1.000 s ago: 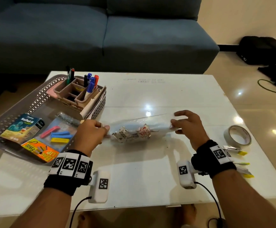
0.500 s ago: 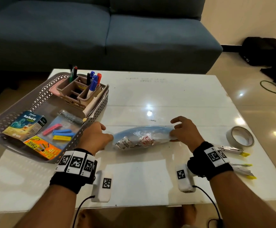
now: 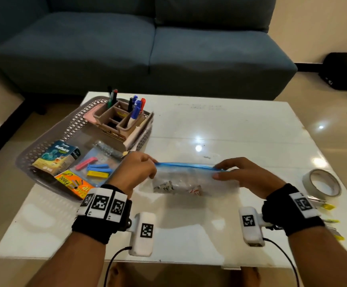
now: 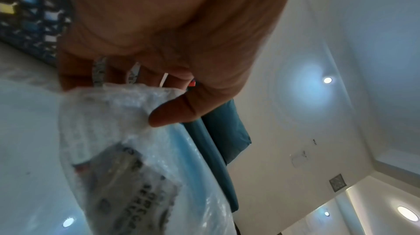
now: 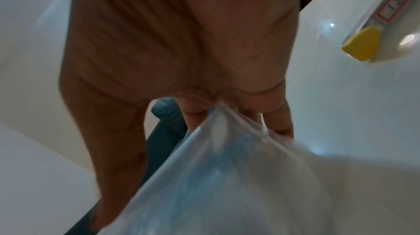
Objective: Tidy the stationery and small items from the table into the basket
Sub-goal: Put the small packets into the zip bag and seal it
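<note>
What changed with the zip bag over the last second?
The zip bag went from lying rolled on the table to being held up, its blue strip stretched between the left hand and right hand. Both hands kept their ends. Basket and tape roll stayed put.
</note>
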